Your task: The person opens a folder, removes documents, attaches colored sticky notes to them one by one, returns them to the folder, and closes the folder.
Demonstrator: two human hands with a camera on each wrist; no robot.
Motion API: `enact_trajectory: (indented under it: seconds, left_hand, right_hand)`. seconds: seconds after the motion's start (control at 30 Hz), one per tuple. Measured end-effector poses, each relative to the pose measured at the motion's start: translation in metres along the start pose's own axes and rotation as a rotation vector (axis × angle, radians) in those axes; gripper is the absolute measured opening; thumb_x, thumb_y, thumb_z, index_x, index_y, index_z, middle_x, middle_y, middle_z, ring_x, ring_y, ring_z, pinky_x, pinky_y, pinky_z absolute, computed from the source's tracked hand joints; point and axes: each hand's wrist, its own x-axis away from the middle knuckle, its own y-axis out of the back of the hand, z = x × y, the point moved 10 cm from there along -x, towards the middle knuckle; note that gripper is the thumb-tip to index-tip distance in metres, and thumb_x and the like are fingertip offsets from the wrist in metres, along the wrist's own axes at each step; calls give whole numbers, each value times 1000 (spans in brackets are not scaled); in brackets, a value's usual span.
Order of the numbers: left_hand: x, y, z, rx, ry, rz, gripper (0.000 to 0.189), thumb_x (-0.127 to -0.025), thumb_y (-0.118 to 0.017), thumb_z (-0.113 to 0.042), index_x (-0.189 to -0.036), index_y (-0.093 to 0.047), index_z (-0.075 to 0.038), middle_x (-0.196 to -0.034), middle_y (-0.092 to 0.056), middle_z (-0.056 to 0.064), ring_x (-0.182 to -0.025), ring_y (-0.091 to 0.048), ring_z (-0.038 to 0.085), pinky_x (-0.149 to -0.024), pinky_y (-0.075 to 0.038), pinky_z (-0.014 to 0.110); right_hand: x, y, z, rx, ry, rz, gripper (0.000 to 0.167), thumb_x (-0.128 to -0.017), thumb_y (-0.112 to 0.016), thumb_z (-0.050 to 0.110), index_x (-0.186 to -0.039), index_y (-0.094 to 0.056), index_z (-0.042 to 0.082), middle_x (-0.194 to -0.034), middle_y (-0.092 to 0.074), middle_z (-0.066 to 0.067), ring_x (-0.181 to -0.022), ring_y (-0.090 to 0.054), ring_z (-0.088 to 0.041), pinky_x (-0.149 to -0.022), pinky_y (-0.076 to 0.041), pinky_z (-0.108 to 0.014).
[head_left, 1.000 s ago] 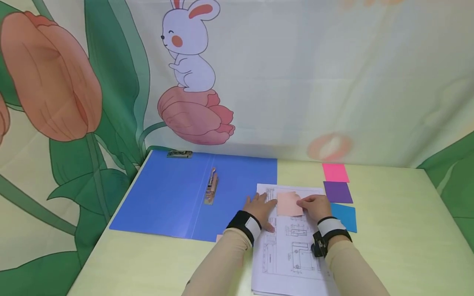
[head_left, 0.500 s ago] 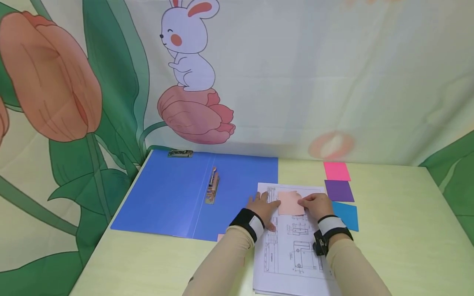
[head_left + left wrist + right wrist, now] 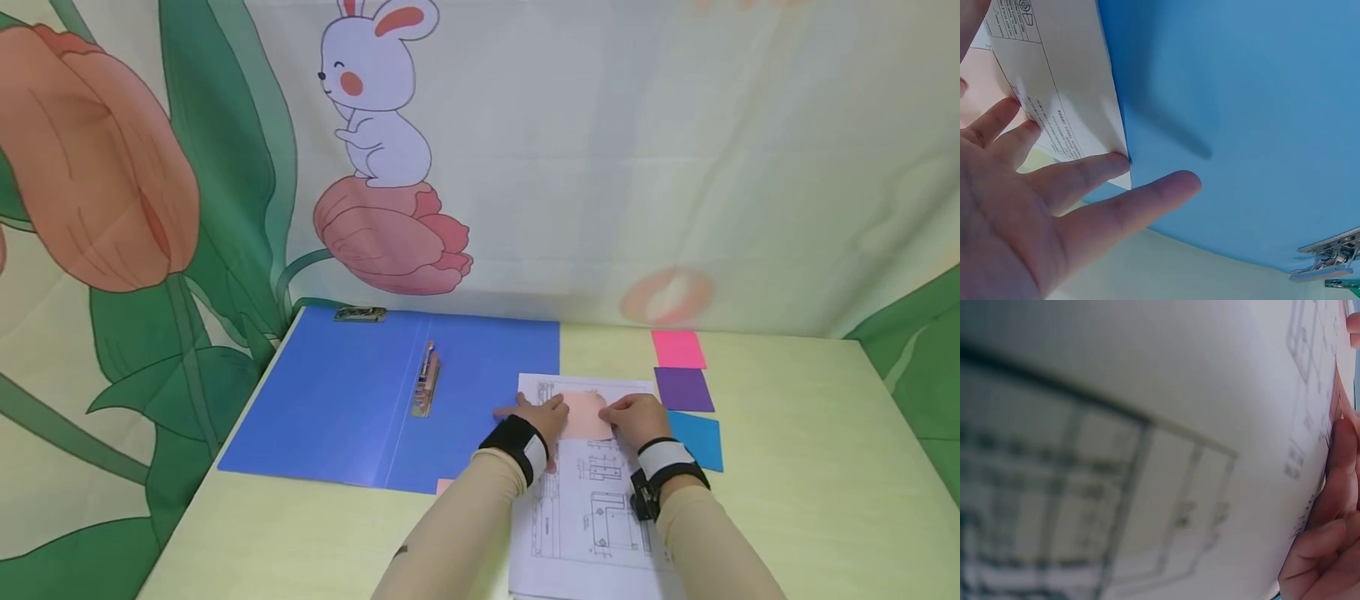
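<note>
A pale pink sticky note (image 3: 587, 418) lies near the top of a stack of printed drawing sheets (image 3: 562, 562) in the head view. My right hand (image 3: 640, 420) pinches the note's right edge between thumb and fingers; in the right wrist view, fingers (image 3: 1340, 456) show at the far right. My left hand (image 3: 542, 419) has its fingers extended. Two of its fingertips rest at the note's left edge in the left wrist view, while the others (image 3: 1129, 209) spread over the paper edge and the blue folder (image 3: 1235, 100).
The blue folder lies spread flat at the left, with a metal clip (image 3: 362, 314) and a lever clip (image 3: 426, 383). Pink (image 3: 678, 349), purple (image 3: 684, 389) and blue (image 3: 697, 440) square notes line the sheets' right side. A printed curtain (image 3: 555, 167) hangs behind the table (image 3: 802, 467).
My left hand has moved right, from the sheets' left side onto the sticky note's left edge, its wrist turning. The right hand keeps its pinch in nearly the same place.
</note>
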Motion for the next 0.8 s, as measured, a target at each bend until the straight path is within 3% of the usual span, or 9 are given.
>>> enact_trajectory:
  seconds: [0.2, 0.37, 0.6, 0.8]
  left_hand:
    - [-8, -4, 1, 56, 8, 1, 117, -48, -89, -43, -146, -26, -30, -152, -19, -7, -129, -27, 48, -78, -41, 65]
    - [-20, -15, 0, 50, 35, -1, 113, -50, -92, -31, -144, -29, -34, -152, -18, -8, -128, -27, 49, -75, -42, 66]
    - [-13, -8, -3, 55, 48, -7, 98, -54, -90, -28, -138, -38, -32, -151, -20, -12, -127, -31, 48, -72, -44, 64]
    - [0, 2, -4, 24, 52, -20, 62, -84, -68, -18, -137, -40, -30, -150, -25, -9, -123, -37, 47, -71, -47, 60]
  right_hand:
    - [1, 0, 2, 12, 1, 4, 23, -83, -69, 22, -89, -69, 0, -83, -65, -11, -79, -56, -26, -65, -44, -34]
    - [0, -1, 3, 29, 10, 5, 23, -83, -70, 22, -87, -69, 0, -80, -64, -11, -77, -56, -26, -64, -44, -34]
    - [-3, -3, -1, 29, -5, 14, 21, -83, -69, 22, -86, -68, 1, -79, -63, -10, -76, -55, -25, -62, -42, -32]
    - [-3, -2, 2, 85, 11, -2, 25, -82, -71, 23, -88, -58, 1, -73, -57, -9, -70, -52, -24, -58, -39, -31]
